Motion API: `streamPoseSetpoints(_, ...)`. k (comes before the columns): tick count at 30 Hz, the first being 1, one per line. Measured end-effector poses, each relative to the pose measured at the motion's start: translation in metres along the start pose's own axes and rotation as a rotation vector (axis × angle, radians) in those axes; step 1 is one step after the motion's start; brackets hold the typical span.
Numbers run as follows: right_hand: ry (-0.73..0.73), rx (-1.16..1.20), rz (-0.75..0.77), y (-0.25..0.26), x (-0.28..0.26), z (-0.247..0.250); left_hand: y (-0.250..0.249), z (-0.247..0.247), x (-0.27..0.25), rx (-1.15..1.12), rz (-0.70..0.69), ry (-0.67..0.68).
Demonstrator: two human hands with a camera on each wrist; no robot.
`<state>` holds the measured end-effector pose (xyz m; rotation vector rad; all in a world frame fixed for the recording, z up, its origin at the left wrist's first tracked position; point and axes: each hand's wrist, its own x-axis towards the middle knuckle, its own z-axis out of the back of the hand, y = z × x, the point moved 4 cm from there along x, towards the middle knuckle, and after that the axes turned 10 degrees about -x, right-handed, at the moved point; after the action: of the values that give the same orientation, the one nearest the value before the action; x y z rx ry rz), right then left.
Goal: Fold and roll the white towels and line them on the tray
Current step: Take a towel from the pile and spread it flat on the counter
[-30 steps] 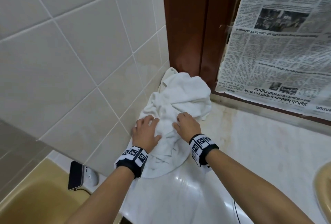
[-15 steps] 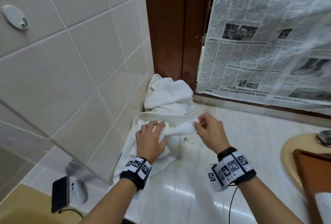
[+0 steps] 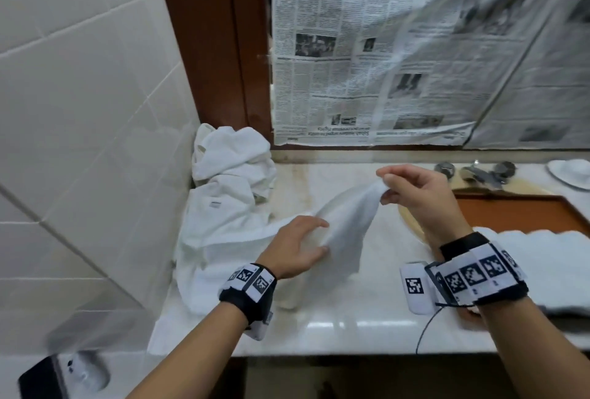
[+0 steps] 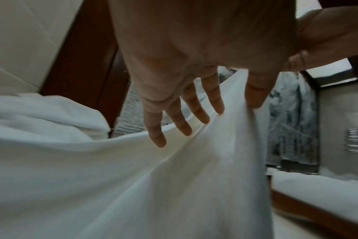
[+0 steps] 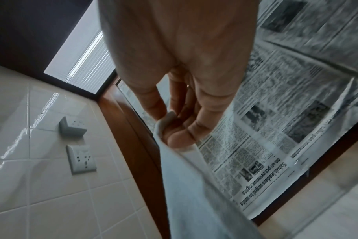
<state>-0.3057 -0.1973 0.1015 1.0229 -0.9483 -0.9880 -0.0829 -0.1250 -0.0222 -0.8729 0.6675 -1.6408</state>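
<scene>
While right hand [image 3: 418, 197] pinches towel [image 3: 344, 223] corner | left hand [image 3: 298, 247] grip spread | tray [image 3: 539, 210] cut off

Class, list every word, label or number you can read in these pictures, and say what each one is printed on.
"Sabah leaders urged to make": upside-down headline on the newspaper.
Headline's second line and body text: too blurred to read.
Tag on the piled towels: too small to read.
Wristband squares: patterns, no words.
</scene>
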Motion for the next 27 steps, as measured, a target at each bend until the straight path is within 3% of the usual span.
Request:
streamPoseSetpoints(6,-0.025,-0.011,0.032,0.006,-0.035,0.04,-0.058,-0.061,0.009,-0.116,-0.021,0.075)
streamPoseSetpoints(11,0.055,-0.078,0.071,-0.021,-0.036,0.029,-0.08,-0.081,0.021,-0.19,-0.022,-0.075)
streamPoseSetpoints(16,-0.02,-0.234,0.134,-0.044,-0.03,0.023,-0.076,-0.094,0.02,-0.172,0.07,-0.21)
streamPoseSetpoints(21,-0.043,-0.299,0.143,-0.063,-0.029,0.029,-0.073,-0.097,0.02,-0.151,0.188,-0.427)
streamPoseSetpoints(24,-0.025,-0.277,0.126,-0.076,-0.028,0.036,-0.078,-0.098,0.019,-0.186,0.158,-0.451)
streamPoseSetpoints(27,-0.007,-0.283,0.104,-0.091,-0.028,0.044,-0.078,-0.105,0.016,-0.233,0.131,-0.376)
